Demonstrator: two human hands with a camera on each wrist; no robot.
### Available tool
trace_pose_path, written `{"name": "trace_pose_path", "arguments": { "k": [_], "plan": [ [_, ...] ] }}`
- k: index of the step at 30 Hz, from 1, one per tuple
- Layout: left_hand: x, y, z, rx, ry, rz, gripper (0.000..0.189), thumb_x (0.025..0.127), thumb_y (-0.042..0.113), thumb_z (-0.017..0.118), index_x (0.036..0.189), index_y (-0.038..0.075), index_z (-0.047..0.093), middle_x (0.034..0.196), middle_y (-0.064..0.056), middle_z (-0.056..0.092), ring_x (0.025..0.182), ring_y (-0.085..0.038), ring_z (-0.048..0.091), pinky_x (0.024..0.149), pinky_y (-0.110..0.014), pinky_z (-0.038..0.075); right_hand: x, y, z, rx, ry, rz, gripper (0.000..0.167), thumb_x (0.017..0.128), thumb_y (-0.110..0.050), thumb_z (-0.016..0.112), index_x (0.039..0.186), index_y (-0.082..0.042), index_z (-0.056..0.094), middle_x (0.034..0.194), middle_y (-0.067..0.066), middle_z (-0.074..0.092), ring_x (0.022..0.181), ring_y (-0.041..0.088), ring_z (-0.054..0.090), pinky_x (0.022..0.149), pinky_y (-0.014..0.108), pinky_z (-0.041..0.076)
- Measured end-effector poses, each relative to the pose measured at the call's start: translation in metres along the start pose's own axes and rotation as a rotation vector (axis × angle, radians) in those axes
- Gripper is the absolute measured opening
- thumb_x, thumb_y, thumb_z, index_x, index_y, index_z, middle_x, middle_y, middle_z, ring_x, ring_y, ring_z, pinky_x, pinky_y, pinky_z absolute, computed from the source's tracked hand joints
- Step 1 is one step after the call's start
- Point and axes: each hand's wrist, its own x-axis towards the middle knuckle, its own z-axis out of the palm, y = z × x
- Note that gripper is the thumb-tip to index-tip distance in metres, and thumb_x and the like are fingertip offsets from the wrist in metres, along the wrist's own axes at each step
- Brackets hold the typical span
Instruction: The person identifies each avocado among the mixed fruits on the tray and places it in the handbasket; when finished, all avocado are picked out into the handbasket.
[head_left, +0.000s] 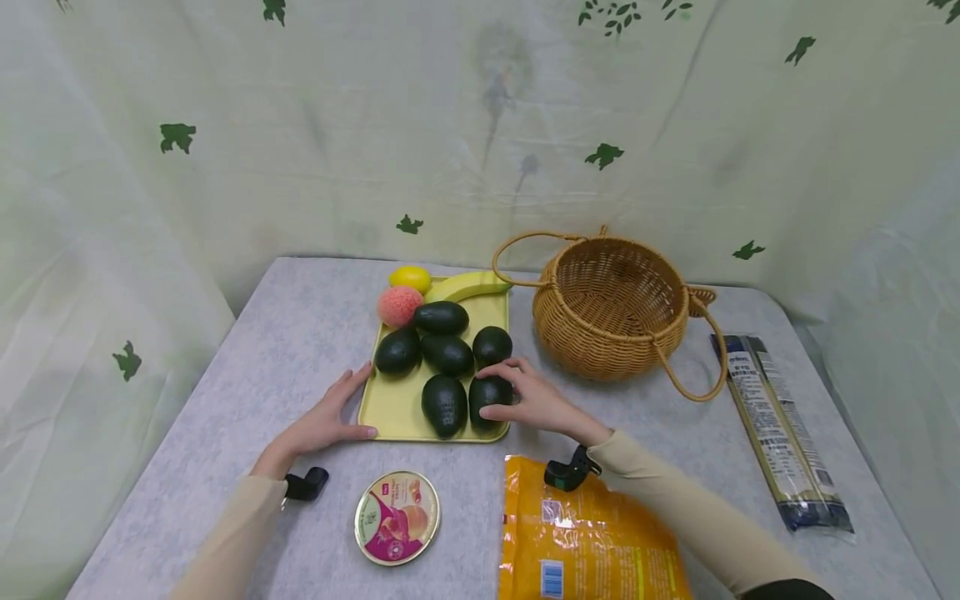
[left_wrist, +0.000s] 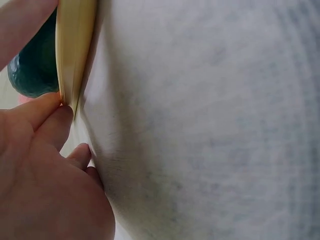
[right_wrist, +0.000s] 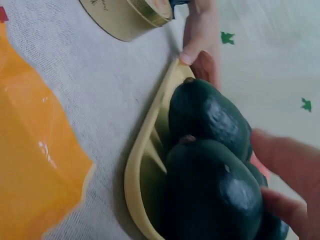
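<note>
Head view: six avocados (head_left: 447, 356), one lemon (head_left: 409, 279), one peach (head_left: 400, 306) and one banana (head_left: 468, 286) sit on or against one tray (head_left: 397, 408); around stand one basket (head_left: 592, 350), tin (head_left: 397, 518), bag (head_left: 585, 542) and pack (head_left: 780, 433). The right hand's (head_left: 543, 400) fingers curl round the near-right avocado (head_left: 489, 395).

Left wrist: the left hand's (left_wrist: 45, 165) spread fingers touch the tray's edge; light, steady pressure suits.

Right wrist: grip should be gentle (the skin looks slick), clear of the neighbour.

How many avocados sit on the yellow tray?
6: one avocado at the back, one middle left, one centre, one middle right, one front centre, one front right, partly covered by the right hand. None looks hidden.
</note>
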Motion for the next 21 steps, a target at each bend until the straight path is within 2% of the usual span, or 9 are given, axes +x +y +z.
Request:
{"name": "trace_pose_path", "arguments": {
  "k": [4, 9, 16, 21],
  "plan": [
    [0.0, -0.001, 0.001, 0.003, 0.003, -0.008, 0.099, 0.079, 0.025, 0.079, 0.153, 0.007, 0.016, 0.156, -0.021, 0.013, 0.141, -0.045, -0.005, 0.105, -0.067, 0.004, 0.003, -0.005, 0.006, -0.115, 0.042, 0.019, 0.053, 0.083, -0.039, 0.074, 0.129, -0.023, 0.056, 0.132, 0.016, 0.041, 0.101, 0.031, 0.054, 0.084, 0.044, 0.045],
    [0.001, -0.002, 0.002, -0.003, 0.003, -0.014, 0.1, 0.079, 0.026, 0.079, 0.154, 0.009, 0.016, 0.157, -0.021, 0.012, 0.141, -0.044, -0.005, 0.105, -0.068, 0.004, 0.003, -0.008, 0.009, -0.194, 0.04, 0.004, 0.053, 0.081, -0.031, 0.077, 0.128, -0.022, 0.055, 0.127, 0.015, 0.042, 0.095, 0.03, 0.055, 0.08, 0.044, 0.047],
    [-0.001, -0.001, 0.001, -0.009, 0.009, -0.014, 0.1, 0.078, 0.024, 0.08, 0.153, 0.007, 0.016, 0.156, -0.021, 0.013, 0.141, -0.044, -0.005, 0.105, -0.067, 0.003, -0.001, -0.012, 0.011, -0.153, 0.015, -0.07, 0.057, 0.076, -0.012, 0.08, 0.127, -0.018, 0.059, 0.126, 0.012, 0.039, 0.107, 0.034, 0.047, 0.087, 0.045, 0.043],
    [-0.002, 0.0, 0.001, -0.012, 0.01, -0.013, 0.099, 0.078, 0.023, 0.08, 0.154, 0.008, 0.017, 0.156, -0.022, 0.012, 0.141, -0.045, -0.004, 0.105, -0.068, 0.004, 0.0, -0.012, 0.014, -0.088, 0.038, -0.067, 0.052, 0.075, -0.007, 0.08, 0.123, -0.018, 0.062, 0.125, 0.008, 0.037, 0.111, 0.032, 0.041, 0.09, 0.044, 0.041]
  ]
}}
